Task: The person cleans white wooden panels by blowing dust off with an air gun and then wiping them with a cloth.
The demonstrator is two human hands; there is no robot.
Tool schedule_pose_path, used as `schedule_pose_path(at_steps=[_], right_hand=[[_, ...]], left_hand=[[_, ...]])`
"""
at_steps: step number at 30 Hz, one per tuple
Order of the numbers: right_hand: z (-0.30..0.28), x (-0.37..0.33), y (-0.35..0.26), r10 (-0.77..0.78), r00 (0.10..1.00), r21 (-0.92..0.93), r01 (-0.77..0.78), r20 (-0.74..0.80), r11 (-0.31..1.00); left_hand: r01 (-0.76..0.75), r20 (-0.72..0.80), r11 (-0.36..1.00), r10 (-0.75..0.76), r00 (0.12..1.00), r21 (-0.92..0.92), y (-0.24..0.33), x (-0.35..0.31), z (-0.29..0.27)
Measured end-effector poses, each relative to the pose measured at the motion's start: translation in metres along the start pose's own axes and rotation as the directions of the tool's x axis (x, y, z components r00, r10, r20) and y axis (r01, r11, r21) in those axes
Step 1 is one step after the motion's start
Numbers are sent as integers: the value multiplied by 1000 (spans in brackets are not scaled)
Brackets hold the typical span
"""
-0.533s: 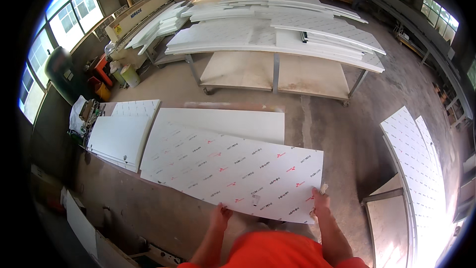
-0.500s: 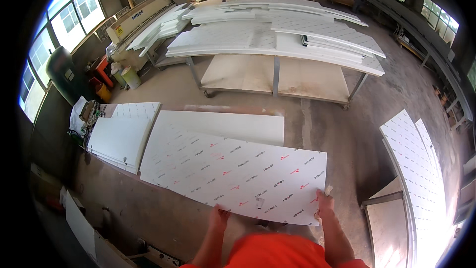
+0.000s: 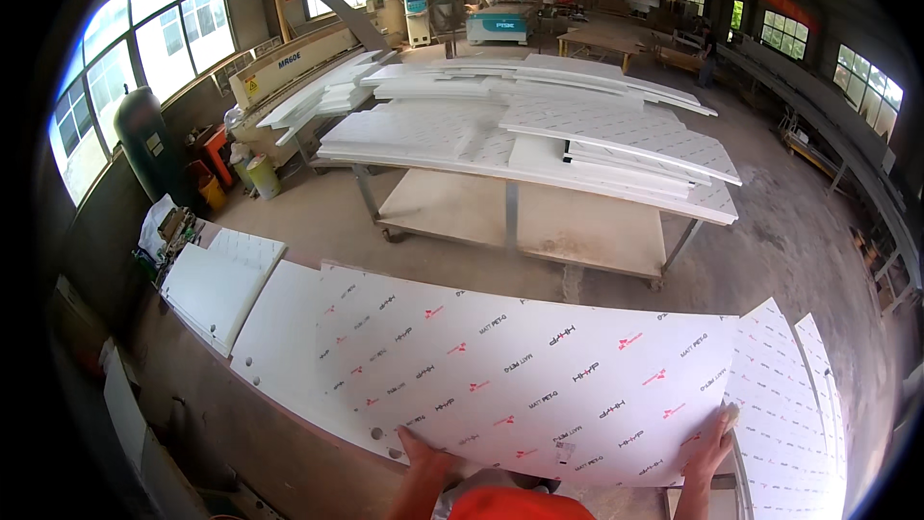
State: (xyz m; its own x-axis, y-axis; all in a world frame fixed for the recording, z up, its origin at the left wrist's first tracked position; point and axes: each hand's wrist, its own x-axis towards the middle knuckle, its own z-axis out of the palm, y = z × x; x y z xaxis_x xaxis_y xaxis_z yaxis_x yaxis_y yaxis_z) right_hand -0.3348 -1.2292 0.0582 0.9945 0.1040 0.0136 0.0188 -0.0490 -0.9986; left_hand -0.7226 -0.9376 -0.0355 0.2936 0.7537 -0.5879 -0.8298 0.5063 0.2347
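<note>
A large white panel (image 3: 539, 366), its film printed in black and red, is raised in front of me at a slant. My left hand (image 3: 423, 448) grips its near long edge, thumb on top and fingers hidden underneath. At the right end my right hand (image 3: 710, 443) is closed round the edge, with something pale showing at its fingers. Beneath the raised panel's left part lies a plain white panel (image 3: 279, 327) with round holes along its near edge. The raised panel's right end covers part of the printed panels (image 3: 780, 395) on the right.
A wheeled table (image 3: 510, 217) stacked with white panels stands ahead. Smaller panels (image 3: 214, 289) lie to the left, beside a cluttered heap (image 3: 171, 231). Farther back are a dark green tank (image 3: 154, 149), a long beige machine (image 3: 289, 67) and a person (image 3: 707, 58).
Both hands have lifted the printed panel and shifted it right, uncovering more of the holed panel below. My view has tilted up, showing more of the workshop's far end.
</note>
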Motion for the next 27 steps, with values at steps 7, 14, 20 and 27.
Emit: schedule_pose_path(at_steps=[7,14,20,27], right_hand=[[19,152,28,10,946,601,-214,324,771],[171,236,-3,35,976,652,-169,213,739],[278,310,-62,26,945,615,-233,326,753],[387,383,-115,30,894,591,-320,446,741]], left_hand=[[-30,623,997,67,779,-69,-68,60,132],[-14,916,972,226,332,-235,-88,286,220],[39,947,951,310,-82,-308,-72,485,341],[0,878,987,145,456,-163,-110,495,484]])
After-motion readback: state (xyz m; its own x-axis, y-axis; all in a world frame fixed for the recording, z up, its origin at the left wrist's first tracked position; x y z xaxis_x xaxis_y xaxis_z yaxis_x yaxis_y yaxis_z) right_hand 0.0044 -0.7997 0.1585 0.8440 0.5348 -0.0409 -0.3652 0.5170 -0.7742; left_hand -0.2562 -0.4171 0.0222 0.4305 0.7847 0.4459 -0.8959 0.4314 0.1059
